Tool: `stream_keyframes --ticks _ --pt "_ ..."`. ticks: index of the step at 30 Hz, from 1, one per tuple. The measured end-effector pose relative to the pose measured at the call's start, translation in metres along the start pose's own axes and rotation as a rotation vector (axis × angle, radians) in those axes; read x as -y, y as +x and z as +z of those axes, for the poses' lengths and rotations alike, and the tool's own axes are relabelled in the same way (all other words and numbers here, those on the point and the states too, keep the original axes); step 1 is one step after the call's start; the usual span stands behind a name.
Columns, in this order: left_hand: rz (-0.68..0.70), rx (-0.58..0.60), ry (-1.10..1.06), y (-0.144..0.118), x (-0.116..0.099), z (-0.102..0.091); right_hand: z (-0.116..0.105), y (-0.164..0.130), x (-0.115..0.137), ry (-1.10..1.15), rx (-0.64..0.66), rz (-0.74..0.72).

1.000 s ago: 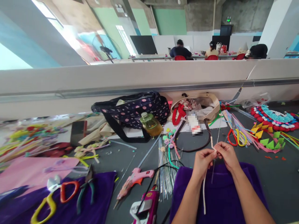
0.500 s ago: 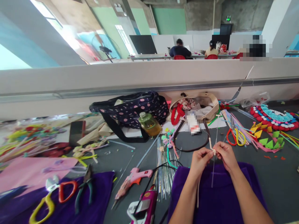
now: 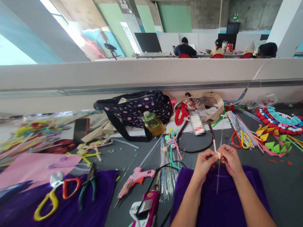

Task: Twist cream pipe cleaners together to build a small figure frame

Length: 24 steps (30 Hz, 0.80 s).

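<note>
My left hand [image 3: 204, 164] and my right hand [image 3: 229, 161] meet above a folded purple cloth [image 3: 220, 205]. Both are closed in pinches on a pale cream pipe cleaner [image 3: 215, 146]. One end of it sticks up above the left fingers, and a small bunched part [image 3: 219, 155] shows between the fingertips. A thin, straight, wire-like stem [image 3: 218, 180] runs upright through the pinch, reaching above and below the hands. Its top carries a small pale piece [image 3: 223, 116]. The fingers hide how pipe cleaner and stem join.
Left of the cloth lie a pink glue gun [image 3: 136, 181], a magenta device [image 3: 149, 205], pliers [image 3: 88, 186] and scissors [image 3: 52, 198]. More scissors [image 3: 241, 140] lie right, beside pipe cleaners [image 3: 253, 138]. Behind stand a bottle [image 3: 153, 124], a dotted bag [image 3: 139, 108] and a beige bag [image 3: 216, 105].
My hands stay pinched together at the pipe cleaner, with the bunched part slightly more visible. The loose strand that hung by my left wrist is now mostly hidden. The view has shifted a little.
</note>
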<state>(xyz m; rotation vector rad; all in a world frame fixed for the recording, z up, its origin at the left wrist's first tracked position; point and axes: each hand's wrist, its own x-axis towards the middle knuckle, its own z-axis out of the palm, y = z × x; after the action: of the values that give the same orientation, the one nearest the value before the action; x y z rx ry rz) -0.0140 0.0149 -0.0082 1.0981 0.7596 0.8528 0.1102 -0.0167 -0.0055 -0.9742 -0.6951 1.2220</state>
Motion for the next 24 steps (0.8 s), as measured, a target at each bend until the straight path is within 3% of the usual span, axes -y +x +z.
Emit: stream_keyframes --ticks 5,11,17,24 --pt "0.047 -0.109 0.003 0.001 -0.003 0.001 -0.002 0.001 -0.001 -0.149 -0.035 -0.048" --pt "-0.008 -0.037 -0.259 -0.001 -0.011 0.003 0.004 0.0 -0.001 -0.106 0.002 0.014" --pt "-0.037 -0.12 -0.425 0.0 -0.013 -0.003 0.009 -0.004 0.005 0.051 0.055 0.021" --pt "0.016 -0.139 -0.51 0.0 -0.013 -0.006 0.009 -0.001 -0.005 -0.095 0.147 0.024"
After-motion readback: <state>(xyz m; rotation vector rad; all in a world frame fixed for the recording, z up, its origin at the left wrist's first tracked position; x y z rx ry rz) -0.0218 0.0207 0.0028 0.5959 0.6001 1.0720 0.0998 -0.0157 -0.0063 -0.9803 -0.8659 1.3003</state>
